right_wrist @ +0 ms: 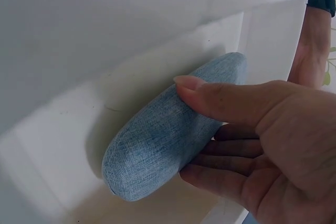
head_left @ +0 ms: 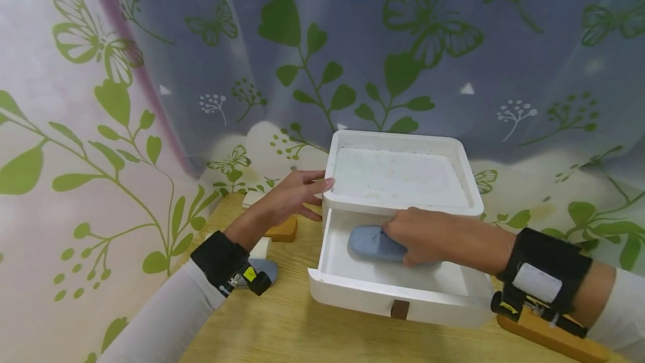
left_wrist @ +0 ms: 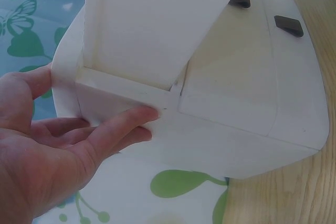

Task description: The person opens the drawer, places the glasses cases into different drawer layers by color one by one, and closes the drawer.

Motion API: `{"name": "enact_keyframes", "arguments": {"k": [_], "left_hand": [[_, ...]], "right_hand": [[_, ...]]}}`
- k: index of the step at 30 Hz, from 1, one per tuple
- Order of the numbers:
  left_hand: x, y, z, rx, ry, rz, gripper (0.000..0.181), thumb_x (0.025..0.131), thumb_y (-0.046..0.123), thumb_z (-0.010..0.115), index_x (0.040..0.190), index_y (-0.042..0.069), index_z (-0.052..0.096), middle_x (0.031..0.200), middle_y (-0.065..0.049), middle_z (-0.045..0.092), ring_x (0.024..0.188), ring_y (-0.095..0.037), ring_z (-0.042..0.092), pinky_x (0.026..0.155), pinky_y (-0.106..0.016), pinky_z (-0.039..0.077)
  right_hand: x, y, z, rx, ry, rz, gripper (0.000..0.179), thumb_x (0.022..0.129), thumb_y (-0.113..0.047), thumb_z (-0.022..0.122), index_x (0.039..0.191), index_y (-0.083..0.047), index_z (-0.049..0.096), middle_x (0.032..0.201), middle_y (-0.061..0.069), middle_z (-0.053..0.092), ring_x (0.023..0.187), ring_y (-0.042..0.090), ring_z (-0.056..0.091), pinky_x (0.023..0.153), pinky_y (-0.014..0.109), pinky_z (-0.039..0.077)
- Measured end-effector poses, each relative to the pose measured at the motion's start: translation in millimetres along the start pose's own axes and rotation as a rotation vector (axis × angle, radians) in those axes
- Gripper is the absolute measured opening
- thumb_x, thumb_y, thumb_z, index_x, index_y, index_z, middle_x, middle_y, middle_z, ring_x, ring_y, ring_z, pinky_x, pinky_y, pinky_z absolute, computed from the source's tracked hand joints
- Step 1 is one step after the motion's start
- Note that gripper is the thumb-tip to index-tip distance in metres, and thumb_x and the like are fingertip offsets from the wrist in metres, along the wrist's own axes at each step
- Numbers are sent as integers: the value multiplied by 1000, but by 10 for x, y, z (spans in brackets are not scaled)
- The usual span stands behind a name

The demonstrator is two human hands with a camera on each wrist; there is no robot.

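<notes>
A blue denim-textured glasses case lies in the pulled-out top drawer of a small white drawer cabinet. My right hand grips the case, thumb on its upper face and fingers along its side, as the right wrist view shows with the case. At the cabinet's left side, my left hand rests against the wall near the top edge, its fingers mostly extended. In the left wrist view, the left hand's fingertips touch the cabinet's side below the drawer.
Left of the cabinet on the wooden table are an orange-brown case, a white block-like item and a grey-blue item partly behind my left wrist. An orange-brown long item lies at right. Patterned curtains hang behind.
</notes>
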State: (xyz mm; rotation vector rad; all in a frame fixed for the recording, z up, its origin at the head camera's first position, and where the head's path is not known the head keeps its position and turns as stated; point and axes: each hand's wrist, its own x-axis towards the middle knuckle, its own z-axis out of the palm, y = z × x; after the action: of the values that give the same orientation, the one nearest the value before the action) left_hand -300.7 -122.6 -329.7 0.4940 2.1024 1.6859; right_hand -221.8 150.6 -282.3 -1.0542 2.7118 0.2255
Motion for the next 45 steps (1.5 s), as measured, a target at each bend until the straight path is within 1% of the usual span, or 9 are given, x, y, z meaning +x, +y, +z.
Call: {"name": "enact_keyframes", "arguments": {"k": [11, 17, 21, 24, 27, 31, 36, 39, 45], "left_hand": [[-9, 15, 15, -6, 17, -12, 64, 107, 40, 57, 163, 17, 36, 153, -16, 55, 133, -45, 61, 93, -53, 62], [-7, 9, 10, 5, 19, -13, 64, 107, 40, 58, 162, 17, 36, 153, -16, 56, 132, -43, 62, 92, -53, 63], [0, 8, 6, 10, 26, -10, 64, 106, 41, 58, 162, 18, 37, 153, -15, 56, 131, -42, 63, 92, -53, 63], [9, 4, 5, 7, 22, -4, 64, 106, 41, 58, 162, 17, 37, 152, -16, 56, 132, -43, 62, 91, -53, 63], [15, -4, 5, 2, 18, -2, 64, 107, 41, 58, 162, 16, 38, 152, -16, 56, 132, -44, 62, 91, -53, 63], [15, -9, 4, 3, 19, -5, 63, 107, 40, 57, 162, 16, 37, 152, -16, 56, 131, -43, 63, 91, -53, 63], [9, 5, 4, 3, 22, -1, 64, 107, 41, 58, 162, 17, 37, 152, -15, 56, 131, -43, 63, 91, -52, 63], [4, 6, 3, 10, 27, -2, 63, 107, 41, 58, 162, 18, 38, 152, -15, 57, 130, -42, 64, 90, -52, 63], [-3, 9, 17, 21, 27, -8, 63, 107, 41, 58, 162, 18, 38, 152, -15, 57, 130, -41, 64, 91, -52, 63]], "right_hand": [[-8, -2, 72, -131, 97, -71, 38, 77, -8, 89, 109, 1, 72, 95, 11, 72, 78, 13, 64, 64, 29, 53], [-7, -12, 103, -180, 143, -100, 43, 77, -8, 90, 113, 5, 71, 98, 13, 74, 83, 16, 69, 66, 29, 57], [-8, -16, 118, -173, 151, -94, 47, 77, -7, 91, 116, 8, 69, 100, 16, 73, 86, 19, 70, 69, 31, 59], [-38, -23, 110, -124, 92, -58, 62, 79, -10, 90, 129, 12, 62, 118, 23, 71, 105, 29, 71, 84, 37, 62], [-93, -17, 87, -48, 22, -26, 79, 81, -12, 89, 144, 14, 49, 140, 30, 60, 129, 39, 62, 102, 45, 57], [-185, 26, 5, 58, -29, -18, 82, 87, -15, 85, 152, 11, 42, 154, 29, 49, 142, 42, 52, 112, 52, 51], [-295, 147, -182, 193, -102, 39, 72, 92, -27, 80, 151, -1, 51, 150, 19, 57, 138, 36, 57, 104, 49, 56], [-351, 253, -278, 256, -109, 58, 68, 92, -34, 79, 149, -5, 56, 144, 14, 64, 130, 32, 63, 98, 46, 59], [-480, 498, -358, 377, -2, 4, 54, 95, -35, 76, 137, -3, 65, 134, 11, 71, 116, 26, 72, 96, 47, 61]]}}
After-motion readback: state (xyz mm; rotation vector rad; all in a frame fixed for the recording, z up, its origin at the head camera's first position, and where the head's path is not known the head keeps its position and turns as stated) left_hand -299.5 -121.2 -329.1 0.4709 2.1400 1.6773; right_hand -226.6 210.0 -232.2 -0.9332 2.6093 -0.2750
